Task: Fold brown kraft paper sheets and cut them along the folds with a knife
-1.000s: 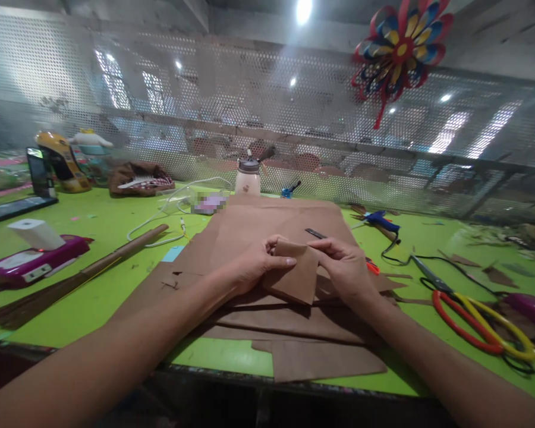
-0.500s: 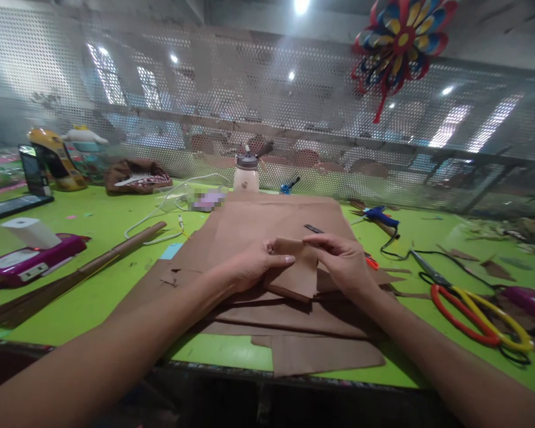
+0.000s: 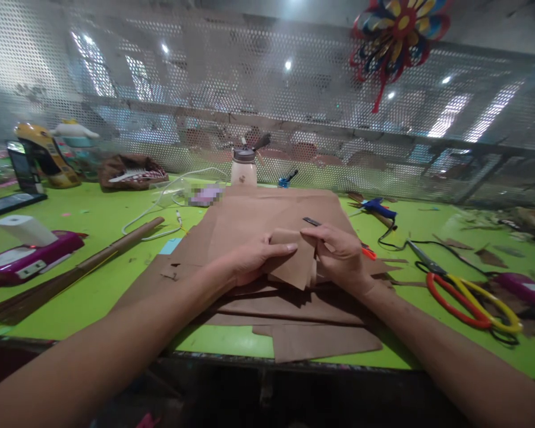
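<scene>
A small stack of brown paper pieces is held in front of me. My left hand grips its left side, thumb flat on the top face. At the upper right edge my right hand pinches the same pieces, and the layers fan apart there. Beneath both hands lie large brown paper sheets in a pile. Behind my right fingers, a dark thin blade-like strip rests on the sheets. An orange end shows past that hand; whether the two are one tool is hidden.
Scissors with red and yellow handles and a blue glue gun lie at right. A bottle stands behind the sheets. To the left are a brown paper bundle, a purple power strip and a white cable.
My right hand has turned and curled slightly at the edge of the pieces, and their layers spread more. The whole view has shifted a little.
</scene>
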Motion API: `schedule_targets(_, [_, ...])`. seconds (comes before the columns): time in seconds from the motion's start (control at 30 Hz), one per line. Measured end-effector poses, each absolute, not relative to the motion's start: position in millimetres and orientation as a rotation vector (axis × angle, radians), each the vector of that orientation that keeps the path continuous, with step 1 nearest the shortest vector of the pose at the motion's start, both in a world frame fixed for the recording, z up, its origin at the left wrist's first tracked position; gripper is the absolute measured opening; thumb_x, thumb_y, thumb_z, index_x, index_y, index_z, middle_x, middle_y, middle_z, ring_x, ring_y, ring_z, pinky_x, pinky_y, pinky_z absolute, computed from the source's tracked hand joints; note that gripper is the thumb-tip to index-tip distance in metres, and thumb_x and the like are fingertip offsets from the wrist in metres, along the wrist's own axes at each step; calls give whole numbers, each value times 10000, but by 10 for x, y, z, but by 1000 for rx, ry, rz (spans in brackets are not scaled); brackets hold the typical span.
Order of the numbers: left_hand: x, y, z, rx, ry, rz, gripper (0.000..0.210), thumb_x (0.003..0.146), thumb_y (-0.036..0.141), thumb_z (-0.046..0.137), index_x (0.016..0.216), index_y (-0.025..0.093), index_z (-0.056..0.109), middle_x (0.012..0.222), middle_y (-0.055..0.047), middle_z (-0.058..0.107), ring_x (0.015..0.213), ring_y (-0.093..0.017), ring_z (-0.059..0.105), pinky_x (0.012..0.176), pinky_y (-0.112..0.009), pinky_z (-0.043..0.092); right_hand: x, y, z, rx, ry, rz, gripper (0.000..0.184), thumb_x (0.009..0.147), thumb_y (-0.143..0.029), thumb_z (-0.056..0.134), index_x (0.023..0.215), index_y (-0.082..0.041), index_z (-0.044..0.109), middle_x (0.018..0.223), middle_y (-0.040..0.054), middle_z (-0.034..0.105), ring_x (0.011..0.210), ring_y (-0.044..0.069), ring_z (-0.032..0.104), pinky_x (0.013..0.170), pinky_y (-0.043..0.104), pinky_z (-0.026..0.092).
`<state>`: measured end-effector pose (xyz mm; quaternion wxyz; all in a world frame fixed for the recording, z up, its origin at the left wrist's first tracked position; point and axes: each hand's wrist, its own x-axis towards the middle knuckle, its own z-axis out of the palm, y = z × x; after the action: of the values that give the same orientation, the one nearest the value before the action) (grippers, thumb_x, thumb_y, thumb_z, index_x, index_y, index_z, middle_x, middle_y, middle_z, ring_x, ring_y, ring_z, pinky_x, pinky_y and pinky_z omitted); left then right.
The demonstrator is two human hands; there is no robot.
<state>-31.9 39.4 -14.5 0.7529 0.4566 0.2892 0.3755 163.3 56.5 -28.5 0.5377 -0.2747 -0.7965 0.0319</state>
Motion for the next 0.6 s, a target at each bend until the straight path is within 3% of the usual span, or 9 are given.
schedule_targets(0.23, [-314,398,-150,1006,622,842,360,698,260,788,1023,162,666,983,-81,711,827,-185,667,776,-314,507,1579,520,-267,-687,-1830,126,278,799,-69,502,938,-207,700,861,43,722,785,170,667,728,300,533])
schedule_targets(0.4, [-320,414,-193,1065,621,876,396,667,244,806,1022,133,671,1009,-102,706,848,-185,661,808,-307,497,1500,479,-240,-814,-1635,515,137,781,-234,623,879,-192,709,819,38,729,727,175,671,661,288,549])
schedule_targets(0.6, [-340,437,-217,1103,690,934,392,672,231,795,1029,133,666,1020,-115,707,868,-208,666,817,-331,505,1534,506,-203,-867,-1593,893,230,747,-372,677,856,-173,719,727,29,693,621,152,611,562,272,515])
